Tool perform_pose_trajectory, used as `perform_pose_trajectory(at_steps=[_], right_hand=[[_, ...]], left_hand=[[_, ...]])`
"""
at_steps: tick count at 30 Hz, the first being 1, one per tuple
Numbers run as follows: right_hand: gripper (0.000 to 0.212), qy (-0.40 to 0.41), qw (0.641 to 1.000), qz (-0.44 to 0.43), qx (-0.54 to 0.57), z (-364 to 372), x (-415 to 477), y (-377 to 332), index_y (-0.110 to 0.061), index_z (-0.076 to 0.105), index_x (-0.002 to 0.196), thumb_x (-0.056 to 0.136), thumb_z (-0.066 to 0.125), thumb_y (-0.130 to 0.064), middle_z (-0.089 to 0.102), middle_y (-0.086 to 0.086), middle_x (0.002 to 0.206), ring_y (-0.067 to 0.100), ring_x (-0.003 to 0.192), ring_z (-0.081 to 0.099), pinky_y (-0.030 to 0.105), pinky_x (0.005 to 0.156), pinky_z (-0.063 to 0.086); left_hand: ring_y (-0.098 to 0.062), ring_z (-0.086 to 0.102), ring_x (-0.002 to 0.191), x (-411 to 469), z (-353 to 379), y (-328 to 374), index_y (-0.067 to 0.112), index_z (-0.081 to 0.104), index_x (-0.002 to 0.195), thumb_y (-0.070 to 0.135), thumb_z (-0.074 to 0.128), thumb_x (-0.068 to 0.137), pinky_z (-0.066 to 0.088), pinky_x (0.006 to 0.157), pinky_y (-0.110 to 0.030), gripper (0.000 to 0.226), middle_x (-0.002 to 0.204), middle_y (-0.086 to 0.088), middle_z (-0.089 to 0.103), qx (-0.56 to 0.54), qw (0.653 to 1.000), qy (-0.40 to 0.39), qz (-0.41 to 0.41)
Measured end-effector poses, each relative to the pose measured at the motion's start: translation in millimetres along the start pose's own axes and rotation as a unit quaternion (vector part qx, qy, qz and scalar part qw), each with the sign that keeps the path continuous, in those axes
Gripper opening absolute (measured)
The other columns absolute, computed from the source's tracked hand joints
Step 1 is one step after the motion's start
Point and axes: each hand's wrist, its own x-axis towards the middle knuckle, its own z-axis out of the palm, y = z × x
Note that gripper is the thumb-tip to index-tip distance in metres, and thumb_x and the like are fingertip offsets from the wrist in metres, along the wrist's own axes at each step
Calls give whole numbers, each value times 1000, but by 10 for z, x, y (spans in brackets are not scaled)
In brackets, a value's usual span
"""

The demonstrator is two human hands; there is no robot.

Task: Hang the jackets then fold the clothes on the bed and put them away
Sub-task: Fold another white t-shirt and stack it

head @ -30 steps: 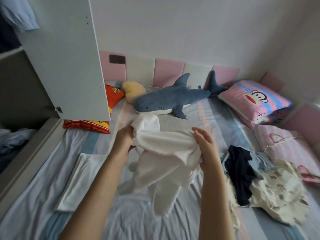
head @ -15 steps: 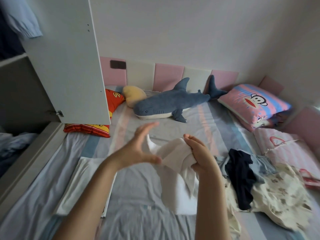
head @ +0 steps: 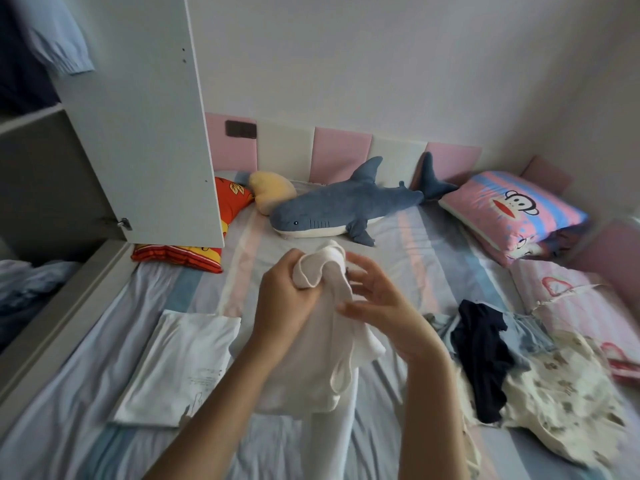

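A white garment hangs bunched above the middle of the striped bed. My left hand is closed around its upper edge. My right hand is beside it on the right, fingers spread, with the thumb and fingertips touching the cloth. A folded white garment lies flat on the bed to the left. To the right lies a loose pile: a dark navy piece, a pale blue piece and a cream printed piece.
An open white wardrobe door stands at the left over the bed's edge, with shelves and hanging blue clothes behind it. A plush shark, a yellow plush, a red cushion and a pink monkey pillow line the headboard.
My left hand went from open and off the cloth to gripping the garment's top edge. My right hand loosened its fist and spread its fingers. The garment was gathered higher.
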Motion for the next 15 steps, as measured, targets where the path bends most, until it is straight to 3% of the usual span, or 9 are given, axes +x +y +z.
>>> perform_pose_trajectory(at_steps=[3,7,10,13,15], right_hand=[[62,-17,973,98,-210,-40,5,124,-32,53,113,61,85,-28,59,-2,103,10,85,57,31,81,53],[60,0,930,160,-331,-43,10,230,-19,42,121,74,80,-27,51,-4,104,14,89,54,30,82,48],[55,40,952,118,-279,56,54,234,-22,37,118,80,74,-15,47,0,108,12,85,50,23,74,43],[53,77,982,105,-140,149,129,275,-21,40,115,78,75,-6,57,0,104,14,87,57,31,81,49],[48,103,981,127,-101,169,167,343,-17,46,111,76,77,-5,62,-1,97,16,84,60,33,80,50]], left_hand=[[5,50,58,27,-82,-38,22,44,65,9,68,81,34,54,-9,32,58,8,50,-3,998,53,-21],[4,47,55,104,-215,-91,24,41,64,5,63,84,33,53,-8,35,59,7,47,-35,990,114,-70],[3,46,53,124,-297,-120,21,42,64,6,62,85,33,53,-8,32,60,6,47,-53,983,144,-101],[1,43,53,133,-355,-138,8,47,69,7,61,84,34,53,-10,21,62,3,47,-65,979,155,-114],[1,42,54,137,-384,-158,1,52,76,8,61,84,34,54,-11,14,64,3,49,-82,975,165,-123]])
